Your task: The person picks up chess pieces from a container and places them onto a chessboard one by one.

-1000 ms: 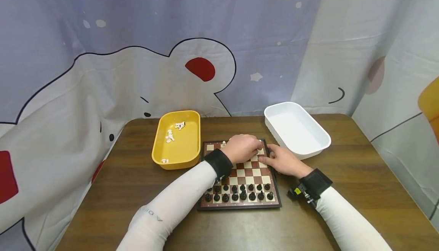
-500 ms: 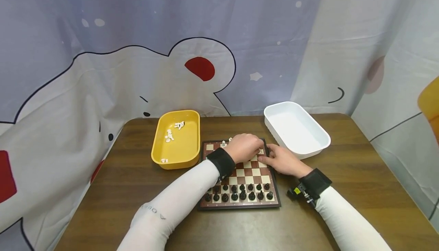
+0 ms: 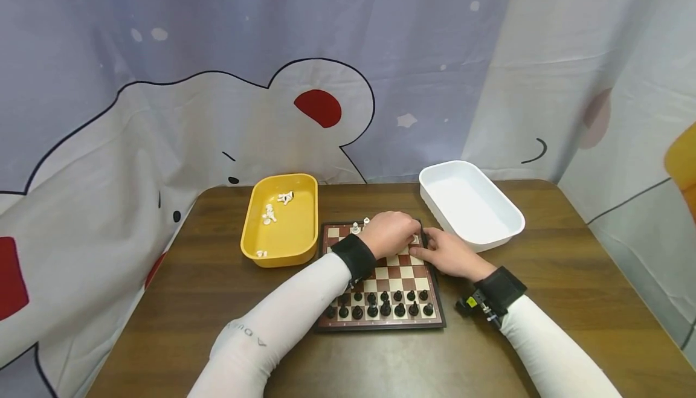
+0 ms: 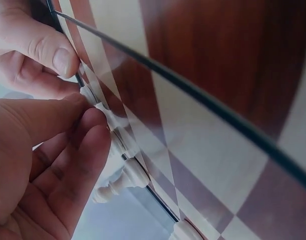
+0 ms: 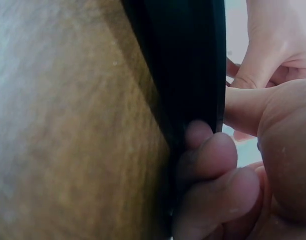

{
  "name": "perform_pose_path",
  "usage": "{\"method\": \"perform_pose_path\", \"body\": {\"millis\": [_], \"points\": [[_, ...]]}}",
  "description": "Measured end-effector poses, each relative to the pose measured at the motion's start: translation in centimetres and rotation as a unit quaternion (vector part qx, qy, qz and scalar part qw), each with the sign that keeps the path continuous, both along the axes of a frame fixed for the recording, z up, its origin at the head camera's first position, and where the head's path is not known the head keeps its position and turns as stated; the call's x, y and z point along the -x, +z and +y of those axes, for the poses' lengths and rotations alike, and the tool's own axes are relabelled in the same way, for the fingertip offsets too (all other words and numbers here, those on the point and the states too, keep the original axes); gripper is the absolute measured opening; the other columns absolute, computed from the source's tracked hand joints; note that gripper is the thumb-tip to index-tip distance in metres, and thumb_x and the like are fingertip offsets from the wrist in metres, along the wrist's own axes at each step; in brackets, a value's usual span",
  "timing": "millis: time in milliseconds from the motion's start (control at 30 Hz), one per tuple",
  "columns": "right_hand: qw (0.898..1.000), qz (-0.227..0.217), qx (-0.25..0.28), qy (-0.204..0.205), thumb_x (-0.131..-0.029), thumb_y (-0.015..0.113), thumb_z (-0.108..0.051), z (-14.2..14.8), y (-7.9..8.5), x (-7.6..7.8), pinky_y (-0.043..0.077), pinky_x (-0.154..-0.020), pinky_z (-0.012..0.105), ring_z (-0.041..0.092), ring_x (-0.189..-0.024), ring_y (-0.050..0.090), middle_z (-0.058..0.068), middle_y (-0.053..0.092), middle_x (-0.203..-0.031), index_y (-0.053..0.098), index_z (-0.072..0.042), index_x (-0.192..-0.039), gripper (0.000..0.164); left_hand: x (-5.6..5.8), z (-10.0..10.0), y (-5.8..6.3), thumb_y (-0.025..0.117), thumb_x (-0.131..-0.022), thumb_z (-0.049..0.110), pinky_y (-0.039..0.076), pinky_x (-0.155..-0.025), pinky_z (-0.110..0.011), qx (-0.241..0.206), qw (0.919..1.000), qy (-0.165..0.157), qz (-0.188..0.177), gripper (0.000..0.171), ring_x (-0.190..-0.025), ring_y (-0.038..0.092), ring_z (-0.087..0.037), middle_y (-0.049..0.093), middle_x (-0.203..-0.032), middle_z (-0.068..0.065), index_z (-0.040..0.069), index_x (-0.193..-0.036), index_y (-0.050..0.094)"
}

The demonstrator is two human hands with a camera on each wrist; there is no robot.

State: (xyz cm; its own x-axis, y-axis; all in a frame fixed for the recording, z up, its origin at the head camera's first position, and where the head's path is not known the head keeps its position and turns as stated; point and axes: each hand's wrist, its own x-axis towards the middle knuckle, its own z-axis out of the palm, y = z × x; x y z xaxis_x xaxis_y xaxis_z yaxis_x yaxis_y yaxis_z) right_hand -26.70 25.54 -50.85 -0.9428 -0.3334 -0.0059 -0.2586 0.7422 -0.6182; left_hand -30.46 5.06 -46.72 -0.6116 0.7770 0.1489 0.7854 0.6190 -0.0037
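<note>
At the far right corner of the chessboard (image 3: pixel 406 272), my left hand (image 3: pixel 390 233) has its thumb and fingers pinched together around a small white chess piece (image 4: pixel 107 117), mostly covered by the fingertips. Beside it along the far rank stands another white chess piece (image 4: pixel 127 179). My right hand (image 3: pixel 454 256) grips the board's right edge; its thumb lies over the top and its other fingers (image 5: pixel 215 155) are curled at the black side. More white pieces (image 3: pixel 356 227) stand at the far left of the board. Black chess pieces (image 3: pixel 385 309) fill the two near rows.
A yellow tray (image 3: pixel 247 235) with several white pieces lying in it stands left of the board. To the right, close behind my right hand, is a white tray (image 3: pixel 472 205). All rest on a brown wooden table (image 3: pixel 206 301), with a printed curtain (image 3: pixel 217 126) behind.
My left hand has shifted slightly to the right along the far row, uncovering another white piece behind it. My right hand has stayed on the board's edge.
</note>
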Motion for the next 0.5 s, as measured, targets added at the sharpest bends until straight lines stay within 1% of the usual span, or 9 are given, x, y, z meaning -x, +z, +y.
{"method": "perform_pose_path", "body": {"millis": [167,300,400,500], "points": [[1.000,0.002,0.000,0.002,-0.108,0.071,-0.046,0.01,-0.06,-0.01,0.040,-0.060,0.034,0.015,-0.059,0.050,-0.001,0.053,-0.069,0.044,0.018,-0.158,0.085,-0.18,0.15,0.09,0.072,-0.110,0.017,0.062,-0.079,-0.030,0.004,1.0000,0.003,0.007,0.010,-0.091,0.076,-0.013,0.080,-0.101,0.005,0.017,-0.111,0.082],[1.000,0.001,0.001,0.001,-0.108,0.071,-0.046,-0.01,-0.19,0.04,0.040,-0.059,0.033,0.015,-0.058,0.050,-0.002,0.053,-0.069,0.044,0.017,-0.158,0.085,-0.24,0.14,0.12,0.073,-0.109,0.016,0.061,-0.077,-0.032,0.003,1.0000,0.004,0.008,0.009,-0.088,0.075,-0.013,0.079,-0.099,0.004,0.017,-0.111,0.082],[1.000,0.003,0.003,0.002,-0.108,0.071,-0.046,0.02,-0.22,0.10,0.040,-0.057,0.033,0.015,-0.057,0.050,-0.002,0.053,-0.069,0.046,0.016,-0.158,0.083,-0.26,0.02,0.19,0.074,-0.108,0.016,0.060,-0.075,-0.032,0.001,1.0000,0.003,0.002,0.009,-0.086,0.074,-0.013,0.079,-0.099,0.004,0.015,-0.115,0.080],[1.000,0.004,0.006,0.003,-0.108,0.072,-0.045,0.04,-0.18,0.11,0.040,-0.058,0.033,0.015,-0.058,0.051,-0.002,0.054,-0.069,0.048,0.014,-0.157,0.080,-0.37,-0.25,0.41,0.075,-0.108,0.016,0.059,-0.073,-0.031,-0.005,1.0000,0.002,-0.006,0.014,-0.084,0.073,-0.013,0.079,-0.100,0.003,0.014,-0.121,0.078]]}}
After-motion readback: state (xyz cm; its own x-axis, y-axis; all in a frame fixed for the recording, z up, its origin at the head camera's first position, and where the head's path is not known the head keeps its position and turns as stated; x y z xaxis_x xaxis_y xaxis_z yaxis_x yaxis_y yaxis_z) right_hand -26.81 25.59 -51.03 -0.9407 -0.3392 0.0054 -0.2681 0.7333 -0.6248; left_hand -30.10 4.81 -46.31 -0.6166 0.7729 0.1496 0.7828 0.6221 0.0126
